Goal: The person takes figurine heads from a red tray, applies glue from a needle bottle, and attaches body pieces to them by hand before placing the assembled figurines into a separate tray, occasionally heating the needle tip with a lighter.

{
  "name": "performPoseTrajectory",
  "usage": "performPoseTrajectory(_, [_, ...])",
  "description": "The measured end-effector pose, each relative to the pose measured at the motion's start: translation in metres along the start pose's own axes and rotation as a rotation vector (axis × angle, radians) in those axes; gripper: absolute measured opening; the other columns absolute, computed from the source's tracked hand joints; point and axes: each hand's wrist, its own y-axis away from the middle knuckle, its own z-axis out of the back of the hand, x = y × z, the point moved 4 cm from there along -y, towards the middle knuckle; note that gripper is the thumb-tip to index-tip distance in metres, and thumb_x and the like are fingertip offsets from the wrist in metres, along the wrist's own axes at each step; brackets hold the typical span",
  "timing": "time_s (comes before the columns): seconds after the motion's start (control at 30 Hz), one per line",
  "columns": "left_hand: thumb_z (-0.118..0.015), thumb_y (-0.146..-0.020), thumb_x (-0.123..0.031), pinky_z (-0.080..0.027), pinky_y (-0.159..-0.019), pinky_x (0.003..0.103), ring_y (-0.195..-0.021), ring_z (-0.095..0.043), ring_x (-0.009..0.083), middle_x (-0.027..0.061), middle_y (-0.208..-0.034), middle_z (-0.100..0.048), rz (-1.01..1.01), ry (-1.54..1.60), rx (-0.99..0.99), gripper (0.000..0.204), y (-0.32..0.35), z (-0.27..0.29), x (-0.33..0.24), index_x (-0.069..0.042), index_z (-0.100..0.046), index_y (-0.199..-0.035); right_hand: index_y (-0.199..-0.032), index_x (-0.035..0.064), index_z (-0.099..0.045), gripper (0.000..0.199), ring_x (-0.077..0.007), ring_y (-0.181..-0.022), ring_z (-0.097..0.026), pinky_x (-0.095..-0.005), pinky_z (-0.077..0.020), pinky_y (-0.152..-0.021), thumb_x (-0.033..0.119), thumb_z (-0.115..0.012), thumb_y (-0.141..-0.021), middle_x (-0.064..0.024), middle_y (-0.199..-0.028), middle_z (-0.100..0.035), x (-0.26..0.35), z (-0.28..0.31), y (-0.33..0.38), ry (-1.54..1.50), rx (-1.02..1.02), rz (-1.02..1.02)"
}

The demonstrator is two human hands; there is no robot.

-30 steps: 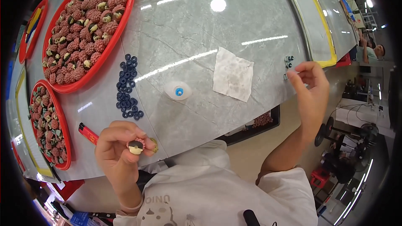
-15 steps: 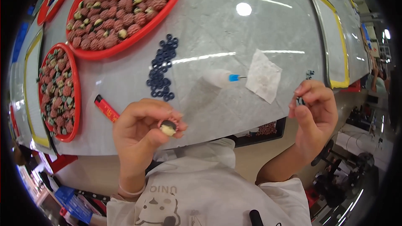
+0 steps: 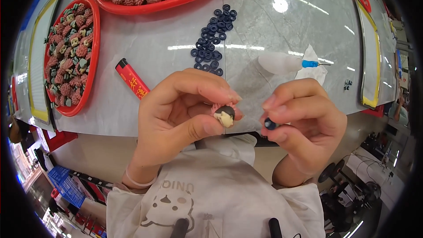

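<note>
Between thumb and fingers of my left hand [image 3: 174,108] is a small figurine piece [image 3: 226,115], ridged and pink behind with a dark and cream front turned outward. My right hand [image 3: 306,121] pinches a small dark round piece [image 3: 270,124] with a pale spot on it. The two pieces face each other, a short gap apart, over the table's near edge. Dark blue rings [image 3: 212,39] lie in a loose pile beyond my hands. To the right rests a white squeeze bottle [image 3: 280,63] with a blue needle tip, partly over a crumpled white tissue [image 3: 315,74].
A large red tray [image 3: 167,6] of pink, dark and cream pieces stands at the back left. Another red tray [image 3: 95,31] sits farther left. Near my left hand lies a red lighter [image 3: 133,80]. Tiny dark bits [image 3: 347,84] and a yellow-edged panel [image 3: 374,61] are at right.
My right hand has come left from beside the tiny bits, carrying the small dark piece toward the figurine piece. My left hand keeps its hold. The view has shifted, so the table things appear moved.
</note>
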Motion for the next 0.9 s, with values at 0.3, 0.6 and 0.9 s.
performPoseTrajectory(0.3, [-0.070,-0.074,-0.021,-0.048,-0.072,0.025,-0.081,-0.057,0.0169,0.0142,-0.091,-0.055,0.042,-0.029,0.031,0.034,0.000,0.000,-0.002,0.000,-0.051,-0.092,-0.075,-0.0020,-0.060,0.025,-0.0210,-0.069,-0.059,-0.0260,-0.0476,-0.061,-0.006,-0.071,-0.054,-0.0170,-0.078,-0.059,0.007,-0.013,-0.006,0.238,-0.093,0.084])
performPoseTrajectory(0.6, [-0.073,-0.069,-0.019,-0.048,-0.070,0.025,-0.080,-0.059,0.0185,0.0135,-0.086,-0.057,-0.033,-0.103,0.020,0.031,0.000,0.004,0.000,0.001,-0.057,-0.087,-0.078,-0.0016,-0.062,0.025,-0.0167,-0.061,-0.060,-0.0202,-0.0461,-0.051,-0.008,-0.073,-0.057,-0.0171,-0.073,-0.060,0.010,-0.020,-0.006,0.360,-0.082,0.138])
performPoseTrajectory(0.9, [-0.075,-0.066,-0.014,-0.048,-0.068,0.024,-0.078,-0.060,0.0183,0.0130,-0.084,-0.057,-0.084,-0.225,0.031,0.028,0.001,0.007,-0.001,0.002,-0.060,-0.083,-0.081,-0.0050,-0.062,0.018,-0.0128,-0.058,-0.060,-0.0184,-0.0495,-0.051,-0.008,-0.070,-0.065,-0.0177,-0.076,-0.060,0.011,-0.026,-0.005,0.448,-0.088,0.180])
